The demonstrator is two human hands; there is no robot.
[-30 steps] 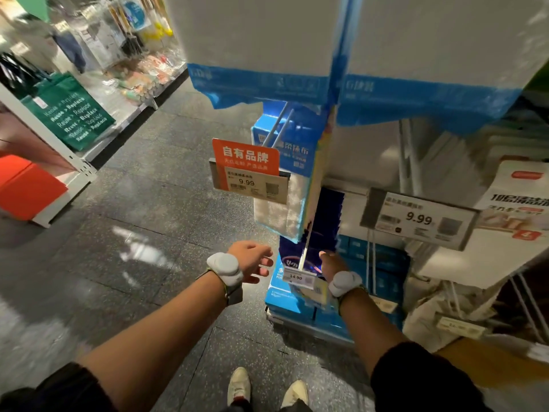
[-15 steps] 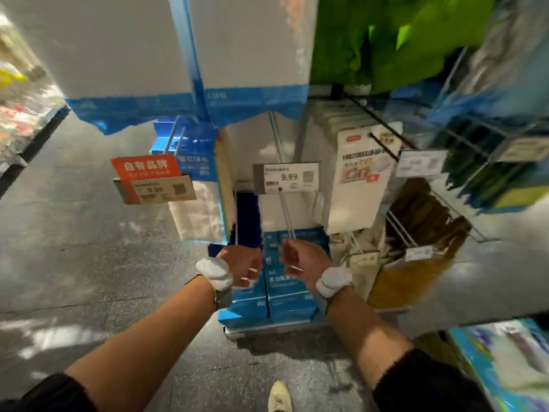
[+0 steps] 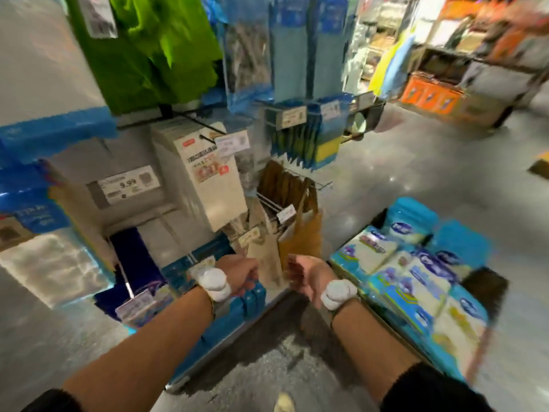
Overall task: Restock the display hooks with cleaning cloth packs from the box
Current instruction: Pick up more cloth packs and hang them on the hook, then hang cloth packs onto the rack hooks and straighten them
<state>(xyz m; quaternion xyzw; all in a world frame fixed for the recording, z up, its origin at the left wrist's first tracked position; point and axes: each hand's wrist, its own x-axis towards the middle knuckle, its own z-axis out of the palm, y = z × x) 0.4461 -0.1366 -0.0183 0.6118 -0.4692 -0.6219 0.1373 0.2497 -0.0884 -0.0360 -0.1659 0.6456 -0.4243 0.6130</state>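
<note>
Box [image 3: 484, 288]: packs [image 3: 416, 281] fill it, beside your right wrist.
Left hand [image 3: 241, 273]: your fingers curl tight.
Right hand [image 3: 303, 276]: your fingers hang loosely apart.

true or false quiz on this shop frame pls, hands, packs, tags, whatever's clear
1. The blue and white packs lie to the right of the person's hands. True.
2. The grey price tag on the left reads 19.99. False: it reads 9.99.
3. The right hand grips a pack. False: its palm faces the camera, its fingers are loosely curled, and nothing shows in it.
4. Green bags hang high on the display. True.
5. Each wrist wears a white band. True.
</note>
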